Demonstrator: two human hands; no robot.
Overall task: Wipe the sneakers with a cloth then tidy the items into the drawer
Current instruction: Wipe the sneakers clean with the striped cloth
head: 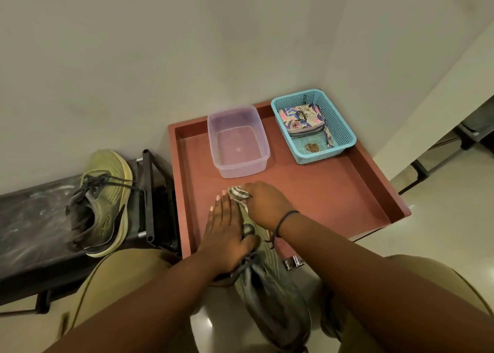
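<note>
Head: two sneakers (pixel 263 286); right hand (pixel 263 203) fingers pinching one cloth (pixel 238 193); left hand (pixel 224 235) fingers straight.

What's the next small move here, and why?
Probably draw the cloth back along the sneaker toward the laces. The right hand grips the cloth at the toe, the left hand steadies the shoe, so wiping looks under way. The second sneaker waits on the bench.
</note>
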